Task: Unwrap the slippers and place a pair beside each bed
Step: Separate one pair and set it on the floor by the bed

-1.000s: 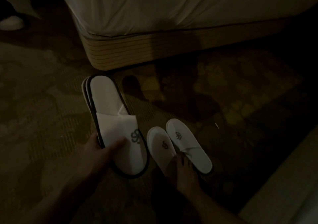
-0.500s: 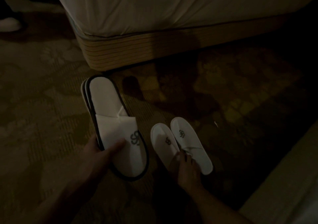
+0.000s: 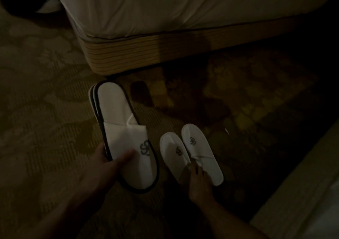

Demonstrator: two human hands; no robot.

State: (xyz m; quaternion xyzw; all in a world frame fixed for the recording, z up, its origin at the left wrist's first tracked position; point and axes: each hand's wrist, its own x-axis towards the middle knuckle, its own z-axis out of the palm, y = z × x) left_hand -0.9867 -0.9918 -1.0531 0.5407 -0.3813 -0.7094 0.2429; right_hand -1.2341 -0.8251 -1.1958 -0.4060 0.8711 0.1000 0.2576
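Note:
The room is dim. My left hand [image 3: 108, 167] grips a stacked pair of large white slippers with dark trim [image 3: 124, 134], held above the carpet, thumb on the logo strap. To the right, a smaller pair of white slippers [image 3: 190, 148] lies side by side on the carpet, each with a dark monogram. My right hand [image 3: 199, 181] rests on their near ends, fingers pinching the strap of the right one. The bed [image 3: 183, 18], white sheet over a wooden base, stands just beyond both pairs.
Patterned carpet [image 3: 45, 101] covers the floor. A second bed's edge [image 3: 302, 202] shows at the lower right. A white shoe-like shape [image 3: 48, 5] lies in the dark top left corner. A small pale scrap [image 3: 227, 131] lies on the carpet right of the small slippers.
The small pair has shifted slightly under my right hand. My left hand keeps the same hold on the large pair, and the view has drifted a little.

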